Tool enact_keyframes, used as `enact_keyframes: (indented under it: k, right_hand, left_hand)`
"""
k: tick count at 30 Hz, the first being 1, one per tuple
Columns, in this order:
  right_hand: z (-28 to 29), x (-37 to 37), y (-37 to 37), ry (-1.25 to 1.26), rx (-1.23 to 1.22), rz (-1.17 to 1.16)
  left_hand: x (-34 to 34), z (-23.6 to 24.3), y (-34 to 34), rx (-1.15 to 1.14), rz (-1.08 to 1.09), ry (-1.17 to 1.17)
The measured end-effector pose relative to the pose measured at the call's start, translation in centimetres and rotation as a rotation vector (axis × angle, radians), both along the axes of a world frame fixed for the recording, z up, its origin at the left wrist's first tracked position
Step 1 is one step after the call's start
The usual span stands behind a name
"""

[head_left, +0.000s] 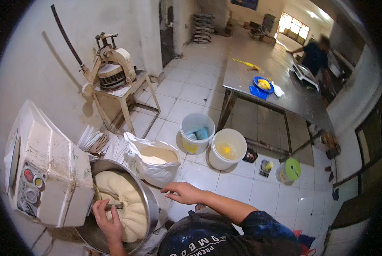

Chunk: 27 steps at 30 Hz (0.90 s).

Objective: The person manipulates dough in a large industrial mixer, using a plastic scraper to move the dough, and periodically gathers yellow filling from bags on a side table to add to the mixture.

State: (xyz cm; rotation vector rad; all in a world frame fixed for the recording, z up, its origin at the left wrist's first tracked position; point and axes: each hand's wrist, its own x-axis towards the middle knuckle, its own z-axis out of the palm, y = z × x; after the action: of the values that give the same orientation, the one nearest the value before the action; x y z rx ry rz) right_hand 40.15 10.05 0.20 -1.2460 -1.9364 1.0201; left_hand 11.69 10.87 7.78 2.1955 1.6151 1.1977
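Observation:
A large pale mass of dough (133, 213) fills the metal mixing bowl (153, 205) of a floor-standing dough mixer (54, 179). Its surface bulges in folds around a central metal bar (115, 206). Over the left part of the dough is my left hand (109, 222), close to the mixer head and that bar, fingers and thumb apart. Whether its fingertips touch the bar or the dough I cannot tell. My right hand (185, 193) hovers in the air right of the bowl, just below an open sack of flour (156, 164), fingers stretched out and holding nothing.
Two white buckets (198, 123) stand beyond the sack, and a lidded green-topped tub (290, 170) sits farther right. A dough divider (112, 68) rests on a metal stand. Behind a long steel table (259, 55) with a scale (305, 77) is another person (315, 55).

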Motion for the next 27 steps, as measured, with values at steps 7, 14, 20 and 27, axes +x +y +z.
enact_keyframes:
  k: [7,14,20,27]
  right_hand:
    - [-1.7,6.1,1.1,-0.028,-0.166,0.029]
    - [0.3,1.9,4.7,-0.062,-0.083,0.214]
    - [2.3,-7.3,5.1,-0.145,0.066,0.511]
    - [-1.9,-19.8,5.3,-0.309,0.037,0.755]
  left_hand:
    - [3.8,2.8,-0.8,0.065,0.153,0.006]
    - [-3.1,7.3,-3.5,0.425,0.593,0.223]
    - [-12.9,10.1,-1.7,0.579,0.819,0.142]
    - [-21.3,14.2,5.0,0.67,0.601,0.158]
